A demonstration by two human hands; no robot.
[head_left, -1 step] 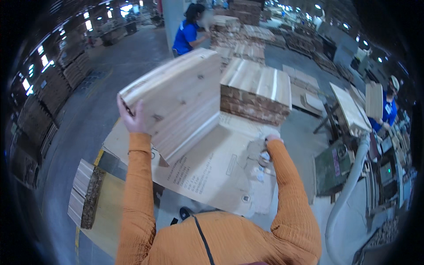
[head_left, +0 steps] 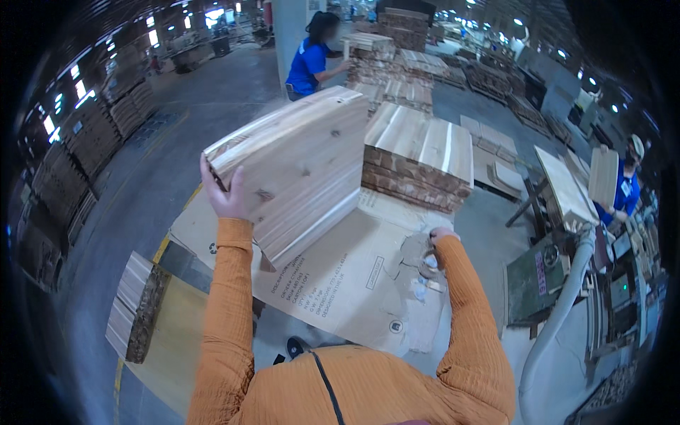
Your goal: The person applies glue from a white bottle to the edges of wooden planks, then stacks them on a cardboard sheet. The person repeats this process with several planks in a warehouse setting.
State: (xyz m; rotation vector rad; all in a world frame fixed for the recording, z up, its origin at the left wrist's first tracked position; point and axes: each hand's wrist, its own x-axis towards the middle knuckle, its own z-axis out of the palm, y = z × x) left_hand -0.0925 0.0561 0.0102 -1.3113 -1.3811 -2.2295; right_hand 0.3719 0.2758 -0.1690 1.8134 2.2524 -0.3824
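My left hand point(head_left: 228, 195) grips the left end of a thick pale wooden panel point(head_left: 312, 170) with dark knots. The panel stands tilted on its long edge, its broad face toward me. Beneath it lies a flattened cardboard sheet point(head_left: 340, 280) with printing and a torn patch. Just behind the panel's right end rises a stack of wooden panels point(head_left: 418, 152). My right hand point(head_left: 443, 235) is closed near the cardboard's right edge, below that stack. Its fingers are mostly hidden, and whatever they hold cannot be made out.
A smaller stack of boards point(head_left: 133, 308) lies at lower left on a yellowish sheet point(head_left: 177, 333). At right are a green machine point(head_left: 535, 276) and a grey hose point(head_left: 567, 304). One person in blue point(head_left: 308, 64) works at the back; another point(head_left: 625, 188) holds a board at right.
The whole view has shifted slightly, so things sit a little lower and farther right. My left hand keeps its grip on the panel. The person at the back has moved an arm.
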